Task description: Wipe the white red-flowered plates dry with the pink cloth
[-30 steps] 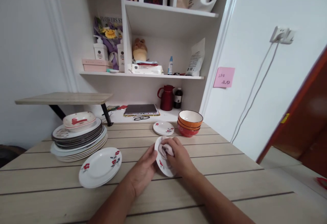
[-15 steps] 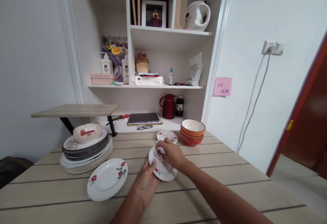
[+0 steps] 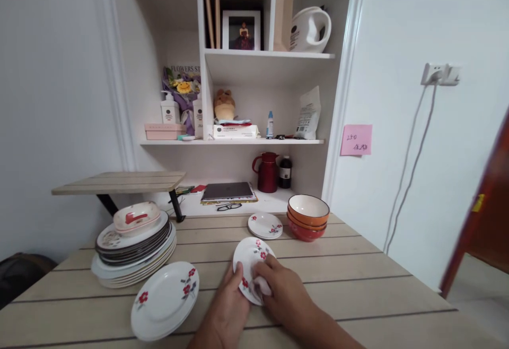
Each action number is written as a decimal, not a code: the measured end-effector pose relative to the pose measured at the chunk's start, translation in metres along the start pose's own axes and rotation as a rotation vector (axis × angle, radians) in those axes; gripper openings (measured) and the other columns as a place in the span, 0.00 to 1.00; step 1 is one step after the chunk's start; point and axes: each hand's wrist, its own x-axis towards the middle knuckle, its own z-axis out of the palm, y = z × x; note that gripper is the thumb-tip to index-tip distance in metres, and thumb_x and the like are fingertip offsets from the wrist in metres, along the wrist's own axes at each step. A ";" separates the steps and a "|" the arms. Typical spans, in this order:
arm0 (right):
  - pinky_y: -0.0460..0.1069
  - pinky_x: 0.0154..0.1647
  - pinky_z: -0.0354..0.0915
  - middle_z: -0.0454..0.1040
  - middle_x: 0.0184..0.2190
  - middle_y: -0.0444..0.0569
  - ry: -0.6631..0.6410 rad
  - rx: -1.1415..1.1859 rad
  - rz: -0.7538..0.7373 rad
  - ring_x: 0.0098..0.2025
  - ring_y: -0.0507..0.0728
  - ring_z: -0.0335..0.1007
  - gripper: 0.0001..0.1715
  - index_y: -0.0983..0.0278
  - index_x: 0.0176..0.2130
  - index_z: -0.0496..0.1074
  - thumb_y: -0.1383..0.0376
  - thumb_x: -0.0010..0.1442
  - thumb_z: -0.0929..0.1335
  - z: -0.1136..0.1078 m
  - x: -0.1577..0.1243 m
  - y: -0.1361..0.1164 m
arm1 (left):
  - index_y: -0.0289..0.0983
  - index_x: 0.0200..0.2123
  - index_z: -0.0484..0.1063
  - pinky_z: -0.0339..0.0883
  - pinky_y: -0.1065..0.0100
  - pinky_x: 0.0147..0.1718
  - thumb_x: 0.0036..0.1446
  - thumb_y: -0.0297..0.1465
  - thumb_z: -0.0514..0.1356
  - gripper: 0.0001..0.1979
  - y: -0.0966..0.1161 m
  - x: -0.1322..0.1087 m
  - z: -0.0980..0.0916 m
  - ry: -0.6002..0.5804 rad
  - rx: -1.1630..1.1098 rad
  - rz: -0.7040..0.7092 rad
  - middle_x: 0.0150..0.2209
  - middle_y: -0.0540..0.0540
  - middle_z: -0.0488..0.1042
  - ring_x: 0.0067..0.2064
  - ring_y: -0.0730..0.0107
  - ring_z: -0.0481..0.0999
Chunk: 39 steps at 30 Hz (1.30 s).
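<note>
A small white plate (image 3: pixel 247 256) with red flowers is tilted toward me above the table. My left hand (image 3: pixel 228 301) grips its left edge, thumb on the face and the other fingers hidden underneath. In my right hand (image 3: pixel 284 290) is a bunched pale cloth (image 3: pixel 262 286), pressed on the lower right of the plate's face. Beyond them, small flowered plates (image 3: pixel 264 224) lie stacked on the table. To the left sit larger flowered plates (image 3: pixel 165 298), one on another.
A tall pile of plates (image 3: pixel 135 256) with a squarish dish (image 3: pixel 137 217) on top stands at the left, near a raised wooden stand (image 3: pixel 119 181). Stacked bowls (image 3: pixel 308 219) are at the back right. Glasses (image 3: pixel 229 207), a laptop (image 3: pixel 226 190) and a red jug (image 3: pixel 268 173) sit behind.
My right hand has slid the cloth from the plate's upper left down to its lower right. My left hand still grips the plate. The camera view has shifted slightly.
</note>
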 end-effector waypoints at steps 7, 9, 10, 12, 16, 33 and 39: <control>0.47 0.36 0.56 0.68 0.45 0.46 0.116 0.104 0.055 0.39 0.55 0.68 0.26 0.53 0.46 0.70 0.74 0.50 0.64 -0.007 0.007 0.011 | 0.38 0.57 0.67 0.61 0.56 0.56 0.57 0.32 0.62 0.24 0.001 -0.005 0.009 0.025 0.097 -0.064 0.50 0.38 0.77 0.53 0.56 0.74; 0.47 0.36 0.56 0.67 0.45 0.46 0.200 0.120 0.132 0.39 0.55 0.68 0.24 0.53 0.46 0.70 0.74 0.51 0.63 -0.014 0.008 0.025 | 0.38 0.59 0.66 0.61 0.56 0.56 0.57 0.31 0.62 0.25 0.002 -0.006 0.011 0.052 0.120 -0.058 0.51 0.38 0.76 0.53 0.56 0.74; 0.47 0.36 0.57 0.67 0.44 0.46 0.244 0.128 0.171 0.39 0.55 0.68 0.24 0.53 0.45 0.70 0.74 0.52 0.63 -0.017 0.008 0.032 | 0.38 0.59 0.65 0.61 0.56 0.56 0.57 0.31 0.62 0.26 0.002 -0.007 0.012 0.068 0.131 -0.052 0.51 0.38 0.76 0.53 0.56 0.74; 0.47 0.37 0.58 0.67 0.43 0.46 0.323 0.149 0.239 0.40 0.55 0.67 0.25 0.55 0.46 0.70 0.75 0.51 0.62 -0.020 0.009 0.046 | 0.37 0.60 0.64 0.61 0.56 0.56 0.56 0.31 0.63 0.28 0.002 -0.008 0.013 0.091 0.156 -0.053 0.51 0.37 0.76 0.53 0.55 0.74; 0.47 0.39 0.60 0.67 0.42 0.47 0.390 0.197 0.263 0.41 0.55 0.68 0.29 0.56 0.47 0.70 0.77 0.49 0.61 -0.017 0.011 0.057 | 0.36 0.61 0.62 0.61 0.56 0.56 0.56 0.31 0.63 0.30 0.001 -0.010 0.015 0.042 0.190 -0.078 0.51 0.36 0.76 0.53 0.54 0.74; 0.50 0.47 0.64 0.69 0.41 0.49 0.193 0.550 -0.175 0.45 0.55 0.68 0.30 0.57 0.48 0.75 0.79 0.52 0.61 -0.012 0.010 0.009 | 0.41 0.57 0.67 0.57 0.59 0.57 0.50 0.26 0.65 0.29 -0.003 -0.011 0.017 -0.140 0.214 -0.063 0.53 0.41 0.74 0.55 0.56 0.71; 0.49 0.45 0.65 0.74 0.41 0.45 -0.085 0.881 -0.225 0.39 0.53 0.70 0.21 0.58 0.40 0.77 0.76 0.53 0.63 -0.028 0.006 0.007 | 0.37 0.48 0.74 0.63 0.60 0.49 0.45 0.23 0.67 0.24 -0.008 -0.010 0.007 -0.110 0.305 -0.047 0.45 0.41 0.78 0.46 0.57 0.75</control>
